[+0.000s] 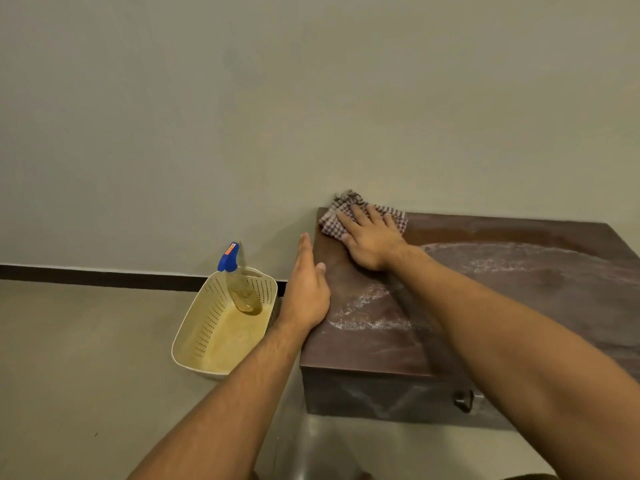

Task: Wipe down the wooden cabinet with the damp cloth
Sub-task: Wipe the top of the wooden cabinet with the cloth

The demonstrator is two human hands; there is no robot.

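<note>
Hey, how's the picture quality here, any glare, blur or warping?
Head view: dim, warm, even light; wet streaks on the cabinet catch a pale sheen, no harsh glare. Head view: cloth and right hand look fairly sharp, the cabinet's front face softer. Head view: wide angle stretches the forearms toward the lower corners.

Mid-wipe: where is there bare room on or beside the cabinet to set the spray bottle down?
Free: the cabinet top right of the right forearm, wet but bare; the floor left of the basket. Crowded: the cabinet's far left corner, where the right hand presses the cloth and the left hand rests on the edge.
</note>
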